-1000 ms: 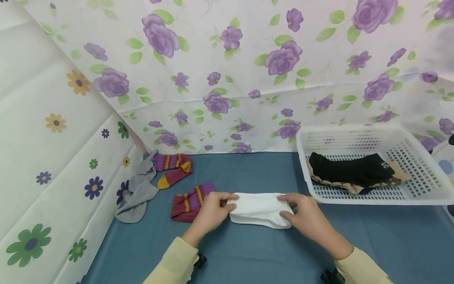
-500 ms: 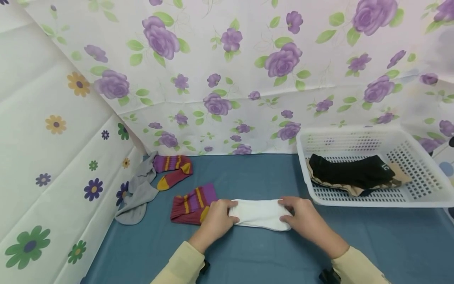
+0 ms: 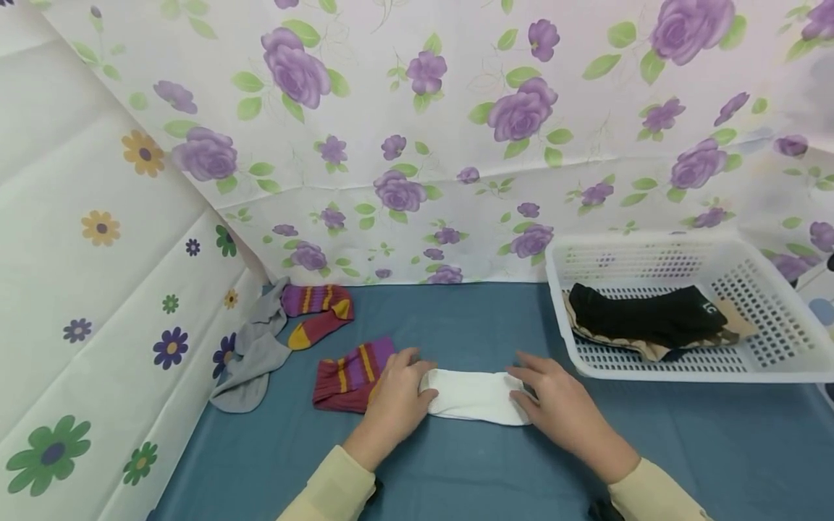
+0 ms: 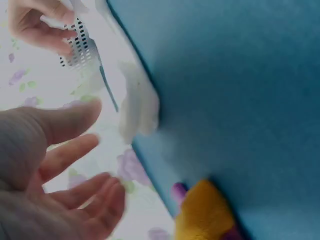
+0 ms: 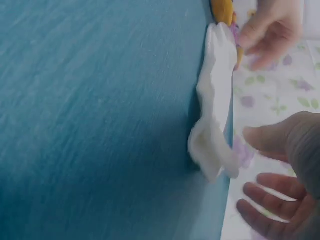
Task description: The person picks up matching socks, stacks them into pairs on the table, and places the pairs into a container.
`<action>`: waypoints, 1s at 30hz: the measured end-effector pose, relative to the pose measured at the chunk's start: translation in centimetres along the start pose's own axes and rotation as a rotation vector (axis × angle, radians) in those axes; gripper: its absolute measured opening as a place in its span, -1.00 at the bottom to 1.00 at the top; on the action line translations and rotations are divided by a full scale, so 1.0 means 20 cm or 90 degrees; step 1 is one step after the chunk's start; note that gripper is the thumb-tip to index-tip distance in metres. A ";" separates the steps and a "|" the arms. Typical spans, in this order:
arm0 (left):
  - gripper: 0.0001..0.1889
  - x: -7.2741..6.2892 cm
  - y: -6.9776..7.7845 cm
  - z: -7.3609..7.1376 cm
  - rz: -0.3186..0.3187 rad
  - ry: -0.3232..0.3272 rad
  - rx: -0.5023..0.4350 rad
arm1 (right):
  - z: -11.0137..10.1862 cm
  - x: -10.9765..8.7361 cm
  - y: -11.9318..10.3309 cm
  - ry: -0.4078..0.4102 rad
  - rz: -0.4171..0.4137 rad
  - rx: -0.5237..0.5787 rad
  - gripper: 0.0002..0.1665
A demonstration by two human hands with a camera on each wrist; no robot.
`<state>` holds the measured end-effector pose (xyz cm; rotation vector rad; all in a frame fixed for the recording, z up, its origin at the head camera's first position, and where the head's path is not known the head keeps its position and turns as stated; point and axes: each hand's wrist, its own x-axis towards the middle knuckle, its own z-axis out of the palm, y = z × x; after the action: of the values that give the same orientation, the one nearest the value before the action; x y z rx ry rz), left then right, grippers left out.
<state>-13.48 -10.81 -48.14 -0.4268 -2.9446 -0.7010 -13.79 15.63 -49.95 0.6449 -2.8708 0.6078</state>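
Observation:
A folded white sock (image 3: 478,396) lies flat on the blue cloth, crosswise between both hands. My left hand (image 3: 399,398) hovers at its left end, thumb and fingers spread apart; the left wrist view shows a gap between those fingers and the sock (image 4: 132,95). At the right end, my right hand (image 3: 559,401) is likewise spread and holds nothing, and the right wrist view shows its fingers apart from the sock's cuff (image 5: 210,150). Partly behind my left hand lies a folded maroon, purple and yellow striped sock (image 3: 348,376).
Another striped sock (image 3: 322,311) lies at the back left beside grey socks (image 3: 250,362). At the right stands a white perforated basket (image 3: 775,373) containing a folded black sock (image 3: 651,315) over tan ones. Flowered cloth walls (image 3: 449,217) close off the back and left.
Both hands have let go of the white sock and opened their fingers. The sock was lowered slightly toward me and now lies flat. The basket and other socks have stayed put.

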 end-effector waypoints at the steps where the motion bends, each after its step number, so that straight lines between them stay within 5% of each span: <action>1: -0.65 0.00 0.01 0.00 0.026 0.027 0.015 | 0.00 0.00 -0.01 0.021 -0.025 -0.007 -0.57; 4: -0.73 0.00 0.03 0.00 0.088 0.060 0.043 | 0.00 -0.01 -0.03 0.046 -0.106 -0.035 -0.61; 8: -0.78 0.00 0.05 0.03 0.110 0.014 0.057 | 0.02 -0.03 -0.04 0.005 -0.176 -0.064 -0.60; 15: -0.65 0.00 0.00 0.08 0.033 -0.111 0.076 | 0.09 -0.08 0.01 -0.066 -0.151 -0.122 -0.47; 20: -0.60 0.03 -0.02 0.07 -0.003 -0.154 0.039 | 0.11 -0.10 0.03 -0.077 -0.151 -0.146 -0.44; 25: -0.61 0.05 -0.02 0.04 -0.009 -0.154 -0.001 | 0.10 -0.07 0.03 -0.062 -0.089 -0.043 -0.55; 30: -0.71 0.05 -0.02 0.00 -0.035 -0.092 -0.018 | 0.05 -0.03 -0.01 -0.020 0.070 0.065 -0.60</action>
<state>-14.59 -10.86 -48.22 -0.4186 -3.0965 -0.7488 -13.11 15.25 -50.88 0.5181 -2.9352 0.7713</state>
